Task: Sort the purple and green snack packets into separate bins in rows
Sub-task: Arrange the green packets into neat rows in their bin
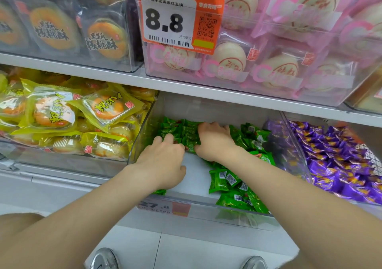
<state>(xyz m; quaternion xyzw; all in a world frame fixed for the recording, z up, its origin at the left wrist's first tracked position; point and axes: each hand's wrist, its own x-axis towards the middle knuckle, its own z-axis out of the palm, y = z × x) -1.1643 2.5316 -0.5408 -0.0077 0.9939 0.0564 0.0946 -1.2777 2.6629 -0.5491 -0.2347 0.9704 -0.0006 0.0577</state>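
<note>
Both my hands reach into a clear plastic bin [144,128] on the lower shelf. At its back stands a row of green snack packets [175,129]. My left hand [163,161] presses on the row from the left, fingers curled over it. My right hand [215,140] holds the row's right side, thumb under a packet. More green packets [233,186] lie loose at the bin's right and front. The bin to the right [293,144] is full of purple packets [339,161].
A bin of yellow pastry packs [68,115] stands to the left. The shelf above [186,86] carries bins of pink bun packs [268,62] and brown pastry packs [62,26], with an 8.8 price tag [177,20]. A price label [165,206] hangs on the green bin's front.
</note>
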